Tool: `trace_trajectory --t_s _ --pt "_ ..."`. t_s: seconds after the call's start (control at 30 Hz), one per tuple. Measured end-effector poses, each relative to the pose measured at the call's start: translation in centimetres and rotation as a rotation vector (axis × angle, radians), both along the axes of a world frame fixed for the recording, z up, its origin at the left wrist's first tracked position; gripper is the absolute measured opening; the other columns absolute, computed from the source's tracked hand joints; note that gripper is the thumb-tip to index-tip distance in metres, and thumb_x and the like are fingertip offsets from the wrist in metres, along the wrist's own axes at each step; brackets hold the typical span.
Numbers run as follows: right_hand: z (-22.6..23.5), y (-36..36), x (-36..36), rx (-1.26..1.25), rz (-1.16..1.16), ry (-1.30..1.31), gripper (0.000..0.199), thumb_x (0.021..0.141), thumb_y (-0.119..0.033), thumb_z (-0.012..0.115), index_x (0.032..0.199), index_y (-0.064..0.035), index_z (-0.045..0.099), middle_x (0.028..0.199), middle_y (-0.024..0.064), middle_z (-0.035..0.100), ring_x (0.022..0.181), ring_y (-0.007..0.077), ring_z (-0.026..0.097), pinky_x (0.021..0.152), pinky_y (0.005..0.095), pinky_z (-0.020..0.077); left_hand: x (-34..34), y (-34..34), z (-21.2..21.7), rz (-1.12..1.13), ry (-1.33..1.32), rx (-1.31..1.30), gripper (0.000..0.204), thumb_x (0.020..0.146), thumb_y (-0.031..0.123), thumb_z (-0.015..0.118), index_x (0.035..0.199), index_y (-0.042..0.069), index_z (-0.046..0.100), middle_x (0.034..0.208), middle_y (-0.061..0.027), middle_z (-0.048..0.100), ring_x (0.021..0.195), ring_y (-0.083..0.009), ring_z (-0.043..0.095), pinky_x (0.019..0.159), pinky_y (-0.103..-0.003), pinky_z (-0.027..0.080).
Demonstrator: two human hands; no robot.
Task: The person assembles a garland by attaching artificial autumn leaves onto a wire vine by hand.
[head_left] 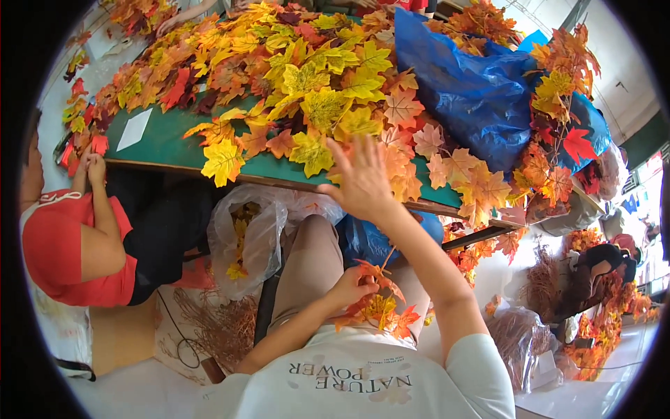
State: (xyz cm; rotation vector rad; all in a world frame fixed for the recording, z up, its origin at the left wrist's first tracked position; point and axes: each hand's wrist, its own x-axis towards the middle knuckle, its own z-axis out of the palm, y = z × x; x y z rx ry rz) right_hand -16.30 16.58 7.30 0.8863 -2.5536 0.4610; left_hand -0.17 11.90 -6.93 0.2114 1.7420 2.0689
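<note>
In my lap, my left hand point(354, 285) is closed on the stem of an artificial maple leaf garland point(380, 311) with orange, yellow and red leaves. The garland hangs over my shirt front and thigh. My right hand point(364, 180) reaches over the table's near edge with its fingers spread. It is over the lower rim of a heap of artificial maple leaves point(324, 108), close to yellow and peach ones; whether the fingertips touch them I cannot tell. Nothing shows in that hand.
The leaves cover much of a green table point(164, 143), where a white card point(134, 130) also lies. A blue plastic bag point(474, 91) is at the back right. A clear bag point(244, 223) hangs below the edge. Brown twigs point(216, 325) are on the floor. A person in red point(77, 244) sits left.
</note>
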Motion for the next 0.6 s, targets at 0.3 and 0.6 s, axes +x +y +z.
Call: trace_trajectory --t_s 0.3,0.6 --pt "-3.5 -7.1 -4.1 0.103 0.297 0.009 0.069 0.083 -0.067 0.034 0.138 -0.026 0.034 0.134 0.026 0.034 0.125 0.0484 0.028 0.107 0.0539 0.0162 -0.1 -0.8 -0.8 0.018 -0.157 0.074 0.016 0.079 0.001 0.061 0.094 0.004 0.059 0.068 0.0025 0.052 0.061 -0.0069 0.051 0.058 -0.023 0.043" --pt "-2.2 -9.2 -9.3 -0.04 0.557 -0.085 0.045 0.086 -0.03 0.055 0.125 -0.0091 0.047 0.101 0.0147 0.06 0.091 0.0339 0.058 0.079 0.0401 0.0477 0.6 -0.1 -0.8 0.085 -0.06 0.08 0.012 0.083 0.005 0.062 0.094 0.004 0.058 0.072 0.0018 0.054 0.065 -0.0068 0.053 0.061 -0.022 0.044"
